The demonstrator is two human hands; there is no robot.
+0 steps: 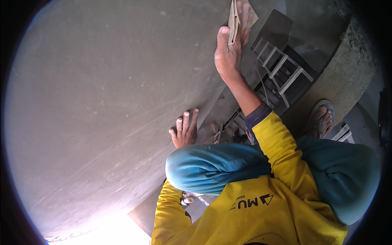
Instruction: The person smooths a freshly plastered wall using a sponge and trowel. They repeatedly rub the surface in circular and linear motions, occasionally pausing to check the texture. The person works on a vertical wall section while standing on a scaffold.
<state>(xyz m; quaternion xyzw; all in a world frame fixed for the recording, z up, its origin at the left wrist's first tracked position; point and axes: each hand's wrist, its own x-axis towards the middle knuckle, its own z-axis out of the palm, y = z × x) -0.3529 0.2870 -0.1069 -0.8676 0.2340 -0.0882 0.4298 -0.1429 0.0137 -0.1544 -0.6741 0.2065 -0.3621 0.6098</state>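
Note:
A folded pad of brown sandpaper (234, 23) sits between the thumb and fingers of my right hand (230, 53), stretched forward at the top of the view. The hand is beside the edge of a large smooth grey wall surface (102, 81); whether the pad touches the surface, I cannot tell. My left hand (186, 130) rests on the same surface lower down, just beyond my knee. Its fingers are spread and dusty, and it holds nothing. Part of the left forearm is hidden behind the bent knee.
My sandalled foot (321, 118) stands on a dusty concrete ledge (341, 77) at the right. Pale ladder-like wooden rungs (279, 67) show in the gap below, between wall and ledge. My bent knee (192, 167) is close to the wall. Bright light comes from the lower left.

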